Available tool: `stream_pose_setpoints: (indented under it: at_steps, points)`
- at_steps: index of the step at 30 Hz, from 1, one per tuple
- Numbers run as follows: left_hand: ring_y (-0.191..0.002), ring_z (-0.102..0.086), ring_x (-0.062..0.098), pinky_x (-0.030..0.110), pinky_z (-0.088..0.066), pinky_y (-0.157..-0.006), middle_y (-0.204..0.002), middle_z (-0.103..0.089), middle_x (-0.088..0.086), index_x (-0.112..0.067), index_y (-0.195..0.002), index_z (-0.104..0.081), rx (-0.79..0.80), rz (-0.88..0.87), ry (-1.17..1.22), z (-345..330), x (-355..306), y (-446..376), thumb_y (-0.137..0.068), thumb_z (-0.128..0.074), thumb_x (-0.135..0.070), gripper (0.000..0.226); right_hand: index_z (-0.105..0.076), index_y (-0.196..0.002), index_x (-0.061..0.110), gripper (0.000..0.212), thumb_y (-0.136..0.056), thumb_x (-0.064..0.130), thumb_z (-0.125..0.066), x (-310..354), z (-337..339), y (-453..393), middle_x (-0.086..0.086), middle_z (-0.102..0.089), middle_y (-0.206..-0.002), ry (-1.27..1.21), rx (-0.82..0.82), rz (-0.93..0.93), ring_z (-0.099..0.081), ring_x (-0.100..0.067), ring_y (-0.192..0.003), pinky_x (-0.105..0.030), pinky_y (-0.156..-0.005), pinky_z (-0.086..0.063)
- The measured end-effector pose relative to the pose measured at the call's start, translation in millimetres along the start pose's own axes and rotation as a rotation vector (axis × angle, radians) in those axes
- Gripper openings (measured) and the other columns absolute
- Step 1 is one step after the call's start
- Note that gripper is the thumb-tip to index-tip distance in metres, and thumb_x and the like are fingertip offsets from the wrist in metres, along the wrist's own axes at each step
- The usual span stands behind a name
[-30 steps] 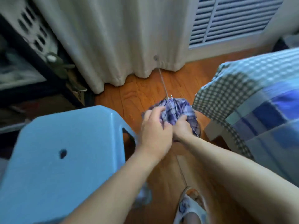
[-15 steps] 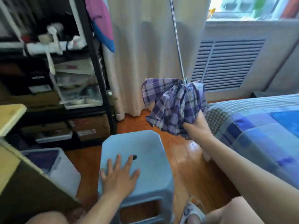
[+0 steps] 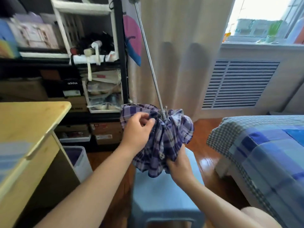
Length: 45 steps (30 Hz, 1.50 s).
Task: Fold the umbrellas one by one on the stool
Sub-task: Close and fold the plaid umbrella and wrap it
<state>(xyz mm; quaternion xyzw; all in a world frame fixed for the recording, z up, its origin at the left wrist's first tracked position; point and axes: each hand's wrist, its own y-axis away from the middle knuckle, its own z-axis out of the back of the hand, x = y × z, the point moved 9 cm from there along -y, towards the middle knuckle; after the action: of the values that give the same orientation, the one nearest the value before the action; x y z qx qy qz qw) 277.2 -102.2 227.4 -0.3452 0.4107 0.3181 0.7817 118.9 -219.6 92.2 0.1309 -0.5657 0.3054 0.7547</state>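
Holding the umbrella (image 3: pixel 162 137) above the stool (image 3: pixel 166 191), right hand (image 3: pixel 178 163) gripping the bunched cloth from below, left hand (image 3: pixel 137 129) pinching a fold near the ribs, shaft (image 3: pixel 148 51) slanting up, unshortened: folding barely begun, no other umbrellas showing.

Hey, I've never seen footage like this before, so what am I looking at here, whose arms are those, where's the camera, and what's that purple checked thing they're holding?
There is no machine here. The camera is worn on a person's head and looks forward and down, so the two bare arms reaching in from the bottom are the wearer's own. The purple checked thing is an umbrella, canopy gathered, its metal shaft pointing up and away. The left hand pinches the fabric near the ribs; the right hand grips the bunched lower end. Below them stands a light blue stool. A wooden desk is on the left, a bed with a blue checked cover on the right.
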Motion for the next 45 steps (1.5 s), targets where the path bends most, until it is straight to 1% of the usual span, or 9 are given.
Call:
stream_pose_setpoints:
  at_steps: [5,8,14,17,20,23,27,34,45]
  points:
    - [-0.126,-0.051,0.015,0.028,-0.039,-0.110,-0.138,-0.051,-0.001,-0.034,-0.154,-0.040,0.135,0.042,0.056,-39,13,-1,-0.087,-0.074,-0.054,0.078,-0.039,-0.127,0.039,0.065,-0.085,-0.004,-0.064,8,-14,10,0.013,-0.052,-0.120,0.110,-0.060,0.111,-0.048,-0.004,-0.107,-0.021,-0.089,-0.038]
    - [-0.113,-0.049,0.018,0.023,-0.034,-0.104,-0.130,-0.042,0.003,-0.036,-0.144,-0.046,0.244,0.075,-0.091,-55,21,-1,-0.081,-0.080,-0.054,0.074,-0.047,-0.138,0.022,0.057,-0.087,0.006,-0.066,-5,-12,11,0.008,-0.050,-0.127,0.189,-0.051,0.144,-0.049,-0.017,-0.119,-0.025,-0.097,-0.037]
    - [-0.114,-0.054,0.034,0.026,-0.038,-0.094,-0.115,-0.047,0.010,-0.012,-0.130,-0.060,0.214,0.031,-0.242,-58,39,-1,-0.086,-0.079,-0.020,0.049,-0.020,-0.160,0.014,0.095,-0.085,0.032,-0.075,-19,-17,13,-0.014,-0.050,-0.147,0.560,0.423,0.010,-0.045,-0.039,-0.129,-0.036,-0.101,-0.037]
    - [-0.107,-0.051,0.024,0.022,-0.035,-0.092,-0.113,-0.046,0.006,-0.012,-0.129,-0.061,0.222,-0.019,-0.217,-57,31,-1,-0.083,-0.081,-0.016,0.050,-0.051,-0.141,0.017,0.064,-0.089,0.048,-0.072,6,19,12,-0.007,-0.062,-0.133,0.921,0.735,-0.101,-0.058,-0.031,-0.119,-0.037,-0.102,-0.047]
    - [-0.106,-0.052,0.025,0.029,-0.042,-0.095,-0.112,-0.045,0.004,-0.016,-0.123,-0.061,0.282,-0.087,-0.257,-64,19,-1,-0.082,-0.083,-0.019,0.047,-0.074,-0.102,0.017,0.025,-0.098,0.040,-0.064,89,82,-18,0.000,-0.074,-0.096,0.913,0.466,-0.053,-0.068,-0.022,-0.090,-0.034,-0.085,-0.056]
    - [-0.108,-0.050,0.022,0.027,-0.040,-0.096,-0.114,-0.042,0.002,-0.019,-0.127,-0.059,0.363,-0.119,-0.255,-75,6,1,-0.084,-0.083,-0.021,0.050,-0.075,-0.108,0.018,0.023,-0.098,0.037,-0.066,158,110,-53,0.002,-0.074,-0.102,0.705,0.157,0.117,-0.069,-0.019,-0.097,-0.036,-0.092,-0.055]
    - [-0.115,-0.049,0.017,0.020,-0.034,-0.099,-0.122,-0.043,0.001,-0.025,-0.134,-0.058,0.446,-0.143,-0.173,-88,-11,12,-0.086,-0.082,-0.016,0.054,-0.061,-0.139,0.021,0.048,-0.099,0.046,-0.063,147,77,-66,0.003,-0.067,-0.124,0.620,0.348,0.054,-0.064,-0.006,-0.100,-0.021,-0.088,-0.050]
    - [-0.094,-0.056,0.000,0.018,-0.044,-0.091,-0.107,-0.057,-0.011,-0.033,-0.118,-0.072,0.392,-0.237,-0.105,-69,-12,16,-0.091,-0.075,-0.017,0.031,-0.068,-0.100,-0.001,0.040,-0.098,0.039,-0.068,130,86,-66,-0.003,-0.047,-0.070,0.362,0.263,0.023,-0.038,-0.012,-0.054,-0.026,-0.049,-0.032]
    - [-0.088,-0.056,0.002,0.016,-0.040,-0.086,-0.101,-0.057,-0.010,-0.030,-0.113,-0.072,0.285,-0.225,-0.175,-36,1,9,-0.089,-0.078,-0.018,0.028,-0.075,-0.107,0.012,0.021,-0.100,0.030,-0.067,129,103,-53,-0.005,-0.080,-0.099,0.337,0.424,-0.082,-0.077,-0.019,-0.092,-0.042,-0.096,-0.059]
